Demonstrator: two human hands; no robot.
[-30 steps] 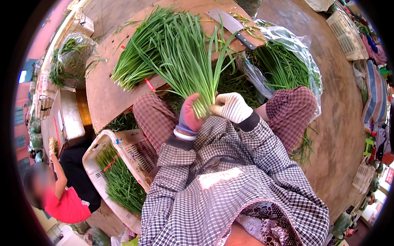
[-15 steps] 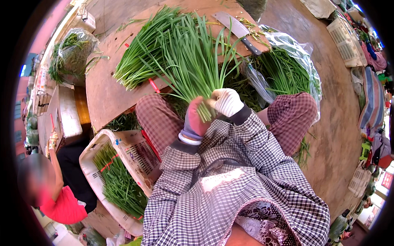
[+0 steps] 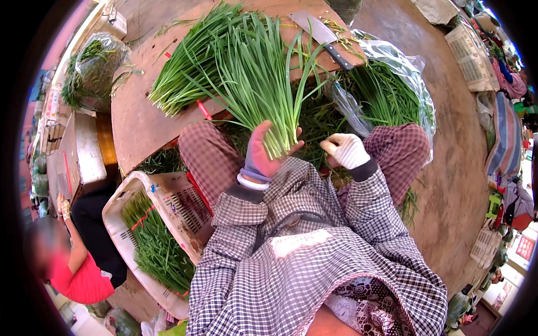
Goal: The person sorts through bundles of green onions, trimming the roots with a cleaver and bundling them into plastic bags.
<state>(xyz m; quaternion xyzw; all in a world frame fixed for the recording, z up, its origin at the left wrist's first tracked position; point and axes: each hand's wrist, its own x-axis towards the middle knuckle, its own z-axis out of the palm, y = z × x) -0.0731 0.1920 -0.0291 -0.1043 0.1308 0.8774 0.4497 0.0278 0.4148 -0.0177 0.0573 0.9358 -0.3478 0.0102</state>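
Observation:
A bunch of long green garlic chives rests in my left hand, which wears a pink and purple glove. The pale stem ends lie across the palm, and some fingertips show on the far side. To the right, apart from the bunch, my right hand is in a white glove with its fingers pinched together above my lap. Whether anything small is between them I cannot make out. Behind the held bunch, a larger pile of chives lies on the brown board.
A cleaver lies at the board's far right, beside yellowish trimmings. A clear plastic bag of greens stands by my right knee. At left are a white crate holding tied bunches and a person in red.
My right hand has come away from the stem ends and moved right and slightly down. The bunch stays in my left hand, whose fingers have loosened.

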